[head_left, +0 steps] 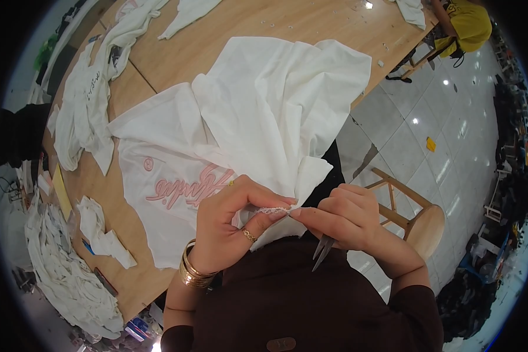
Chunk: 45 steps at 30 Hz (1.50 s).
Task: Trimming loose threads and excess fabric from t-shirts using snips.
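A white garment [264, 94] with pink raised lettering is spread over the table's near edge, its lower part coming toward my body. My left hand [232, 217] is closed on its edge, thumb and fingers pinching a narrow seam [273, 209] with rough white stitching. Right beside that pinch, the fingertips of my right hand [346, 217] meet the same edge. Tucked in the right hand is a pair of metal thread snips [322, 252], their two pointed blades sticking out below the palm, slightly apart. Whether the right fingertips grip a thread is too small to tell.
More white garments [88, 105] lie along the wooden table's [176, 58] left side, with a large white heap [70, 264] at the lower left. A wooden stool [425, 232] stands at my right on the tiled floor. A person in yellow [469, 26] sits at the far right.
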{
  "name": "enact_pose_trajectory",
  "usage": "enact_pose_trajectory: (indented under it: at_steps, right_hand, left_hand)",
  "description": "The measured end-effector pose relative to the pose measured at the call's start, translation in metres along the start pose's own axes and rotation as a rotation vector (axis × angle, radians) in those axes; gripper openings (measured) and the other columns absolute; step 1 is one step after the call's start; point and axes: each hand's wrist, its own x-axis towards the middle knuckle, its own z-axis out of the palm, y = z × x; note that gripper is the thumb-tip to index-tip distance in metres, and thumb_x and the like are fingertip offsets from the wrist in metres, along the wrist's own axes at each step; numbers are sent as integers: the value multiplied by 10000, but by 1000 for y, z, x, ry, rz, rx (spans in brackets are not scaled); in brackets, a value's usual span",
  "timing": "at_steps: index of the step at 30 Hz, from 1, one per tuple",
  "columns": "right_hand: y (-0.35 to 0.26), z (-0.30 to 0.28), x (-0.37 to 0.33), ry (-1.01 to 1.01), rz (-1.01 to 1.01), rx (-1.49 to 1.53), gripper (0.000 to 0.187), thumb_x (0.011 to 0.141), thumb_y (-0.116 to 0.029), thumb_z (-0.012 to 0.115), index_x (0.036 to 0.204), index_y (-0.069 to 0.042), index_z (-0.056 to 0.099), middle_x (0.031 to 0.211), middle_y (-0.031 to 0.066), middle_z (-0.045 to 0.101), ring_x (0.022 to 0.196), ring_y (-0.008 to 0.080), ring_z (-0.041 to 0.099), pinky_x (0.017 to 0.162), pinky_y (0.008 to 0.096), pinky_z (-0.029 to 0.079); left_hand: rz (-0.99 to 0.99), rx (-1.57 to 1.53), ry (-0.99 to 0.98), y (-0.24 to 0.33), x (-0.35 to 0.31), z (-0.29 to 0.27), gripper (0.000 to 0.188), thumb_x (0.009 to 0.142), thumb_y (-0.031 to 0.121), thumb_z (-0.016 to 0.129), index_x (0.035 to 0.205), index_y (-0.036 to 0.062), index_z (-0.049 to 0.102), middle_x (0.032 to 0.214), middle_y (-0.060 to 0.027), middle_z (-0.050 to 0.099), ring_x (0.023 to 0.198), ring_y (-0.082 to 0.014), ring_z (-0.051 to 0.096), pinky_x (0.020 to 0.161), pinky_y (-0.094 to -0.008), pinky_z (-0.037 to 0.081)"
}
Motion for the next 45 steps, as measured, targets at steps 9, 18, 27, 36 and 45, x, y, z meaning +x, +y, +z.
enact_pose_trajectory:
  at_steps: [9,18,27,36,45]
  right_hand:
    - [-1,1,1,18,-86,-50,256,647,-74,711,900,-75,675,642,-21,427,472,92,395,404,221,283]
    - [-1,2,2,63,-75,-46,252,676,-72,702,924,-59,668,637,-17,427,468,94,400,401,222,286]
    - [1,0,1,43,-89,-48,249,662,-75,713,906,-61,665,645,-21,435,478,86,400,413,213,291]
    - [7,2,3,99,-181,-71,264,613,-54,742,864,-79,666,645,-23,434,472,85,390,407,213,274]
    - [6,-32,26,-261,27,146,269,656,-188,768,886,-97,663,622,-21,442,444,117,402,403,235,290]
  left_hand:
    - [8,48,-2,5,1,1,154,739,-19,673,873,57,663,812,-37,645,714,-136,594,642,-232,451]
    - [11,7,24,7,1,2,129,742,-22,674,853,40,653,823,-54,659,720,-135,593,657,-236,453]
    - [14,35,29,10,1,3,133,739,-25,677,852,40,652,824,-51,657,726,-136,593,659,-238,452]
    - [-57,-45,-17,6,0,-1,124,752,6,674,868,50,665,803,-42,644,708,-122,588,652,-226,437]
    - [-10,-37,-12,3,0,2,160,741,2,675,889,62,675,787,-36,629,730,-130,580,662,-232,437]
